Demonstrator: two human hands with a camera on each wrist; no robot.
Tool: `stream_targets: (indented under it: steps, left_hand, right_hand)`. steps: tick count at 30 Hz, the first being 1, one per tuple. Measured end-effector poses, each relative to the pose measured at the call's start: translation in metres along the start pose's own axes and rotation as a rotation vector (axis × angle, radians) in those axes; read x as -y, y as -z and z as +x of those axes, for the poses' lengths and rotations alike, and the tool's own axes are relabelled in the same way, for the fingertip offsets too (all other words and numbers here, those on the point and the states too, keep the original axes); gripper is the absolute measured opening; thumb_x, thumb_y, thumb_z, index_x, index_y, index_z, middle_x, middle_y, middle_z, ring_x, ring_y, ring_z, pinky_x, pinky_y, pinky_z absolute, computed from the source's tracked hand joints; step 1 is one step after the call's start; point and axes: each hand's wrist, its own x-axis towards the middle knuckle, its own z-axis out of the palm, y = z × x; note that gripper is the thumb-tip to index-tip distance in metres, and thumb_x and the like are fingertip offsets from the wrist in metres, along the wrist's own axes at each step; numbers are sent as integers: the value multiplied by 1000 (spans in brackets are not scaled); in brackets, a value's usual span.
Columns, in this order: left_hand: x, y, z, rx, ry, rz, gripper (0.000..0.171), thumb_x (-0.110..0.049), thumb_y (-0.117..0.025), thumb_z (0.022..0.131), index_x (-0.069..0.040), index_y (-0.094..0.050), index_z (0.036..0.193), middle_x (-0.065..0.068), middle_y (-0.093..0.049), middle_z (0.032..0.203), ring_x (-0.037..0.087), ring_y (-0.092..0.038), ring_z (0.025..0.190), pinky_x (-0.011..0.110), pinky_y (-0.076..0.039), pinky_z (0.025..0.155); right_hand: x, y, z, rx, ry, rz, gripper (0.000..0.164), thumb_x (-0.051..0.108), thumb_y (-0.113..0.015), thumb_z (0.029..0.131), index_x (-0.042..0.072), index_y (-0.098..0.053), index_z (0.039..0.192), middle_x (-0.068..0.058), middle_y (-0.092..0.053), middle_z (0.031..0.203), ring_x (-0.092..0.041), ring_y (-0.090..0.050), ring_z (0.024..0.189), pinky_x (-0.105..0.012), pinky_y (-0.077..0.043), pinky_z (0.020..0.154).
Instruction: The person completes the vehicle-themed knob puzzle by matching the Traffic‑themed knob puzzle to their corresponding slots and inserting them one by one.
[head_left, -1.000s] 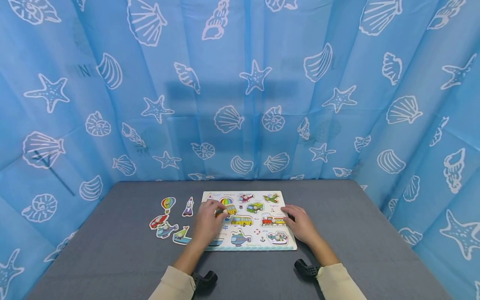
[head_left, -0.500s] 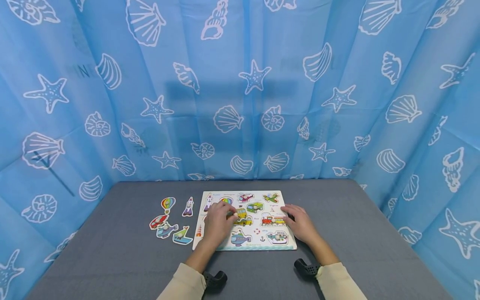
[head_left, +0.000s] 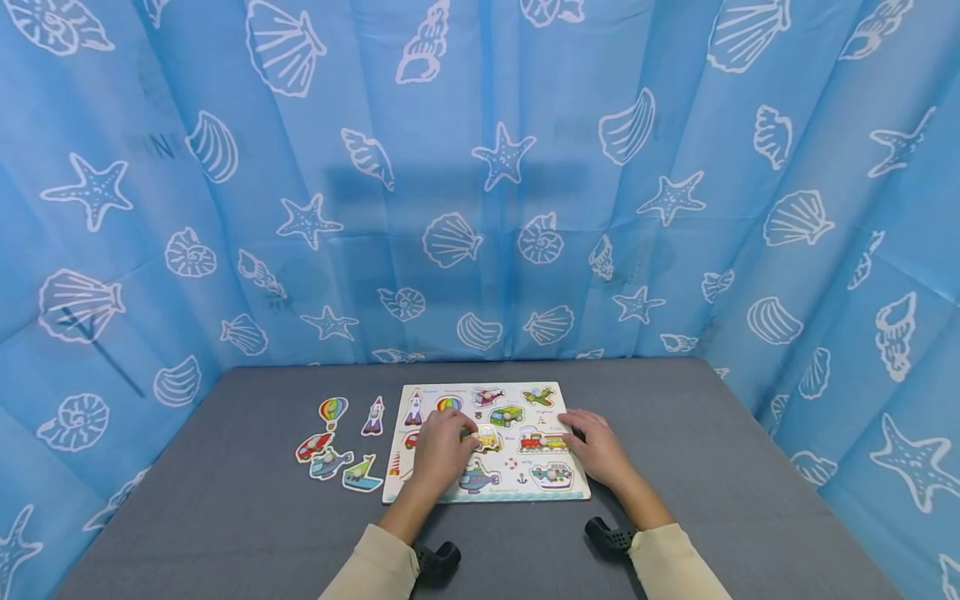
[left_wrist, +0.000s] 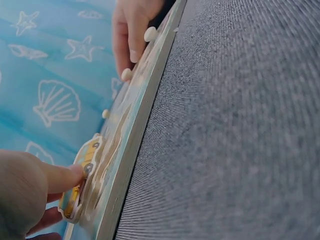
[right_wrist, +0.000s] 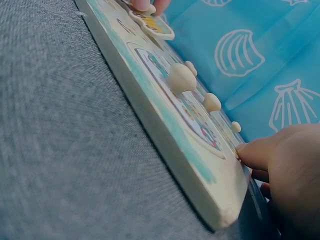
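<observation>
My left hand (head_left: 444, 450) pinches a yellow bus puzzle piece (left_wrist: 75, 199) by thumb and fingers. The bus hangs tilted close over the middle of a white wooden puzzle board (head_left: 390, 487), and I cannot tell whether it touches. My right hand (head_left: 597, 446) rests at the board's right edge, its thumb near the red and yellow train piece (head_left: 542, 442). A green truck (head_left: 507, 416), a helicopter (head_left: 488, 397), a plane (head_left: 537, 397) and a ship (head_left: 552, 475) lie on the board. The left hand hides part of the board's lower left.
Left of the board lie loose pieces on the grey table (head_left: 247, 517): a balloon (head_left: 332, 411), a rocket (head_left: 376, 417), a red piece (head_left: 312, 447), a blue-grey piece (head_left: 328, 463) and a sailboat (head_left: 362, 474). A blue shell-patterned curtain (head_left: 510, 275) hangs behind.
My left hand has moved right with the bus piece, from the board's left part to its middle, uncovering the rocket picture. The right hand stays at the board's edge.
</observation>
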Motion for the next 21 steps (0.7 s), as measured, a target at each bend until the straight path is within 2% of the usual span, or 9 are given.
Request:
stream_targets:
  steps: [9, 16, 21]
  left_hand:
    - [-2, -1, 0, 29, -10, -2, 10, -16, -80, 77, -18, -71, 82, -5, -60, 89, 17, -54, 86, 35, -45, 70]
    - [-5, -3, 1, 63, 23, 28, 9, -19, -80, 80, -19, -72, 83, -6, -60, 88, 16, -54, 88, 35, -45, 72]
    - [-8, -4, 1, 76, 17, 44, 9, -19, -80, 80, -17, -73, 85, -6, -62, 88, 16, -53, 86, 34, -45, 73]
  right_hand:
    - [2, -1, 0, -8, 1, -2, 36, 6, -62, 93, -3, -60, 128, -24, -50, 137, -43, -37, 132, -58, -28, 104]
    - [2, -1, 0, -9, 3, -8, 36, 6, -63, 93, -3, -60, 128, -25, -50, 137, -44, -37, 131, -59, -29, 103]
    - [1, 0, 1, 8, -9, -5, 37, 7, -61, 94, -3, -59, 130, -24, -49, 139, -44, -34, 133, -59, -27, 104]
